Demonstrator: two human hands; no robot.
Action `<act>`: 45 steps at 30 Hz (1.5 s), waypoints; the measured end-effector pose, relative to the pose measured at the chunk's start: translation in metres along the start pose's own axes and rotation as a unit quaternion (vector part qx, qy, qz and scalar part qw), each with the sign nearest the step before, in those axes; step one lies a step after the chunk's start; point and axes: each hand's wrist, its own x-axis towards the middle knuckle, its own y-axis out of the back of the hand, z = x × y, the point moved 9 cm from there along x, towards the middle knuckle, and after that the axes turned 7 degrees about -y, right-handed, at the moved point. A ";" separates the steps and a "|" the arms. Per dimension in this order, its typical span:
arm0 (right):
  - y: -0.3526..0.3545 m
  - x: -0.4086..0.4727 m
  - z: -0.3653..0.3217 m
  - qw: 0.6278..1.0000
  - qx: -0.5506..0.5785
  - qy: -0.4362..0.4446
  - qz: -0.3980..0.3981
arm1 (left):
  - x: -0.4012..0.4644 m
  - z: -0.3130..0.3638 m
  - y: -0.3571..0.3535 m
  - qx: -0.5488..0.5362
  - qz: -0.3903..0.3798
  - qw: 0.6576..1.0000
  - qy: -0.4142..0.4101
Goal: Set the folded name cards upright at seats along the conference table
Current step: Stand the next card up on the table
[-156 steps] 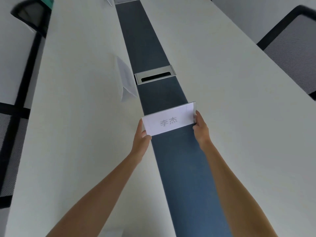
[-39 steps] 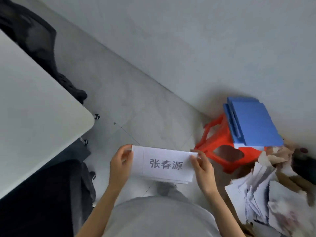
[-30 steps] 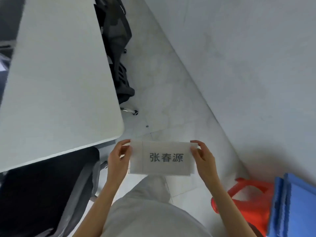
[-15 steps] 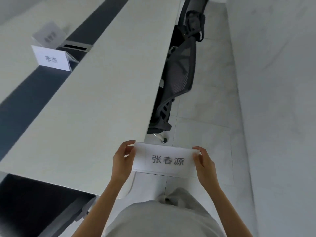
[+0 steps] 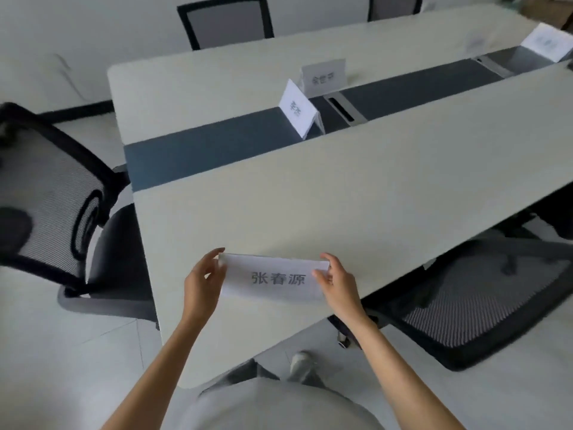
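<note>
I hold a white folded name card (image 5: 273, 279) with dark printed characters over the near corner of the pale conference table (image 5: 356, 193). My left hand (image 5: 203, 283) pinches its left end and my right hand (image 5: 336, 280) pinches its right end. Two name cards stand upright by the dark centre strip: one tent-shaped card (image 5: 299, 110) and one behind it (image 5: 324, 76). A third card (image 5: 545, 41) stands at the far right.
A dark centre strip (image 5: 210, 147) with a metal cable hatch (image 5: 342, 108) runs down the table. Black mesh chairs stand at the left (image 5: 59, 212), at the right under the table edge (image 5: 483, 302) and across the table (image 5: 226, 21).
My view swung from the floor and wall back over the table. The card, still held by both hands, moved from beside the table edge to above the tabletop's near corner.
</note>
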 end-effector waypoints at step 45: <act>0.182 0.294 0.055 0.993 0.097 0.002 0.059 | 0.229 0.093 -0.248 -0.046 -0.103 0.993 -0.030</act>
